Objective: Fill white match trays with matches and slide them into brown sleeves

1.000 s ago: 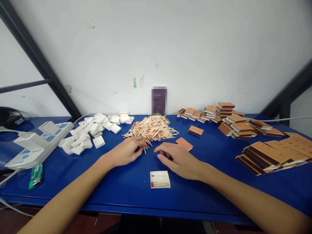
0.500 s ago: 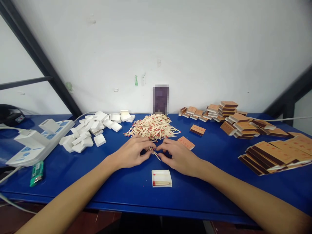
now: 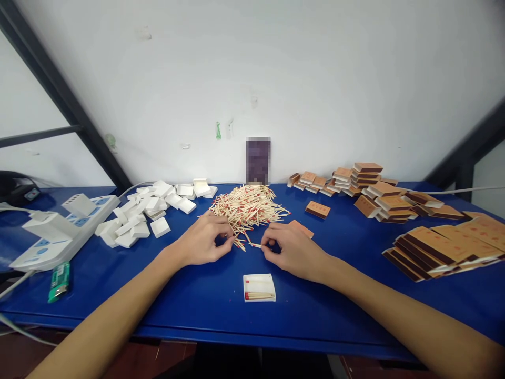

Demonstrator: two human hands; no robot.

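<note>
A loose pile of red-tipped matchsticks [image 3: 250,205] lies on the blue table. At the pile's near edge, my left hand [image 3: 207,239] has thumb and forefinger pinched at a few matchsticks [image 3: 239,243], which poke out past the fingertips. Facing it from the right, my right hand [image 3: 292,250] is closed, with one matchstick [image 3: 255,245] pinched at its tips and pointing left. Closer to me lies an open white matchbox tray [image 3: 259,279]. Several matches lie along its near side, heads to the left, and one more red head shows higher up.
White empty trays [image 3: 160,227] are heaped at left, beside a white power strip [image 3: 84,221] and a green packet [image 3: 60,281]. Orange-brown matchbox sleeves [image 3: 430,245] are stacked at right. A single sleeve [image 3: 317,209] and a flat orange piece [image 3: 302,229] lie nearer the pile.
My hands have moved apart, the left one slightly left. The matchstick at my right fingertips now points left, and more loose matches show between the hands.
</note>
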